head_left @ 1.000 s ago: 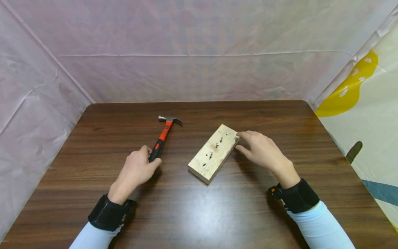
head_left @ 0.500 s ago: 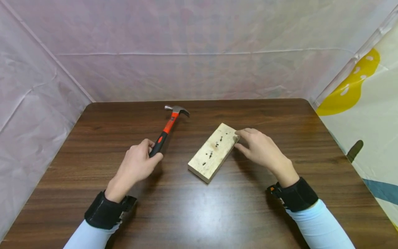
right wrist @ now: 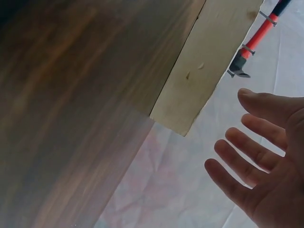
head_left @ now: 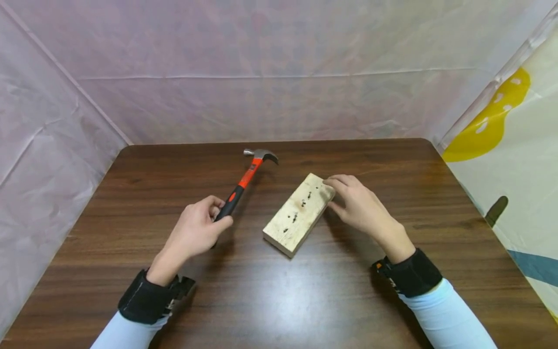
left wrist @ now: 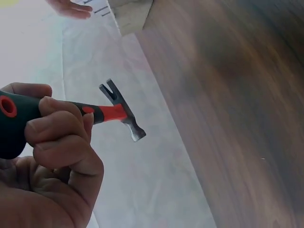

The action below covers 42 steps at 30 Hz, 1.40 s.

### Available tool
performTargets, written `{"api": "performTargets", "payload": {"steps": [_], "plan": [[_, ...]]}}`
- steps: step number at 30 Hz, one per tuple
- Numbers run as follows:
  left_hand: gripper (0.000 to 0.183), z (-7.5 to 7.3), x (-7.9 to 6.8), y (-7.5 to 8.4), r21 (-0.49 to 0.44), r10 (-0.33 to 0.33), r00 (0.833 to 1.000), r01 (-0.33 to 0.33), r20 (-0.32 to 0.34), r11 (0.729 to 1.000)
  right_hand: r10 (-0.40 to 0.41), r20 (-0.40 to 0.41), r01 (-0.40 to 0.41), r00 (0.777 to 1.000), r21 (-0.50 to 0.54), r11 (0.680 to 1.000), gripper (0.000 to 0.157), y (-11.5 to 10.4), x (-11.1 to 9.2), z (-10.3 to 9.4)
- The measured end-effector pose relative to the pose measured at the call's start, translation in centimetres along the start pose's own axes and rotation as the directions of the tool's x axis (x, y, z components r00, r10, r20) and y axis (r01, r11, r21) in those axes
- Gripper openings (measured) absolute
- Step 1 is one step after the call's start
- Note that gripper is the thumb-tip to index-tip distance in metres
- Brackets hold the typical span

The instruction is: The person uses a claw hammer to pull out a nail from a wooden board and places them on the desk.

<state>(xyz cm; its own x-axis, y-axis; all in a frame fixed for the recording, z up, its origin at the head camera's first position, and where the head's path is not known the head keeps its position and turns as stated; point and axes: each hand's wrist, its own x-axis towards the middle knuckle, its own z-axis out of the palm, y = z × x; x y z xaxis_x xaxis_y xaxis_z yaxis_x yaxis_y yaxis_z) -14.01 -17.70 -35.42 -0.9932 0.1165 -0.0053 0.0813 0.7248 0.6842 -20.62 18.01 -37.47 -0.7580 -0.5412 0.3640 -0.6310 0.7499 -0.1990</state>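
Note:
My left hand [head_left: 196, 227] grips the black lower handle of a claw hammer [head_left: 250, 175], whose shaft is orange-red and whose head is metal. The hammer is raised and points away from me; the left wrist view shows fingers curled round its handle. To its right a pale wooden block [head_left: 289, 225] lies slanted on the table. Several nails [right wrist: 267, 17] stand up from its top, seen from the side in the right wrist view. My right hand [head_left: 364, 206] hovers by the block's far right end, fingers spread and apart from the wood in the right wrist view.
The brown wood-grain table [head_left: 244, 300] reaches back to a pale cloth wall [head_left: 279, 106]. Another cloth with a yellow patch [head_left: 488, 126] hangs on the right. Black bands [head_left: 148, 298] wrap both wrists.
My left hand has lifted the hammer and shifted a little to the right, its head swinging toward the block. The right hand has edged slightly left. The block stays put.

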Motion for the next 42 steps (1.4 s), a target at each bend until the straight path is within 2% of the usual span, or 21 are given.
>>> {"api": "performTargets", "payload": {"steps": [9, 19, 26, 37, 42], "plan": [[0.027, -0.2, -0.5, 1.1, -0.065, 0.023, 0.999, -0.02, 0.047, 0.998, -0.052, -0.071, 0.053, 0.996, 0.011, 0.999, 0.049, -0.3, 0.5, 0.1], [0.024, -0.4, -1.5, 2.6, -0.154, 0.1, 0.986, -0.079, 0.131, 0.985, -0.075, -0.125, 0.079, 0.989, 0.03, 0.996, 0.059, -0.7, 0.9, 0.0], [0.025, 0.0, -1.8, 3.3, -0.144, 0.133, 0.979, -0.111, 0.157, 0.983, -0.105, -0.219, 0.121, 0.97, 0.06, 0.991, 0.069, -1.2, 1.3, -0.1], [0.026, 1.0, -2.4, 4.0, -0.165, 0.177, 0.966, -0.146, 0.19, 0.975, -0.183, -0.224, 0.2, 0.957, 0.055, 0.978, 0.064, -1.9, 1.9, 0.2], [0.024, 1.3, -2.6, 4.4, -0.154, 0.206, 0.957, -0.177, 0.202, 0.972, -0.226, -0.224, 0.242, 0.948, 0.046, 0.969, 0.054, -2.1, 2.1, 0.5]]}}
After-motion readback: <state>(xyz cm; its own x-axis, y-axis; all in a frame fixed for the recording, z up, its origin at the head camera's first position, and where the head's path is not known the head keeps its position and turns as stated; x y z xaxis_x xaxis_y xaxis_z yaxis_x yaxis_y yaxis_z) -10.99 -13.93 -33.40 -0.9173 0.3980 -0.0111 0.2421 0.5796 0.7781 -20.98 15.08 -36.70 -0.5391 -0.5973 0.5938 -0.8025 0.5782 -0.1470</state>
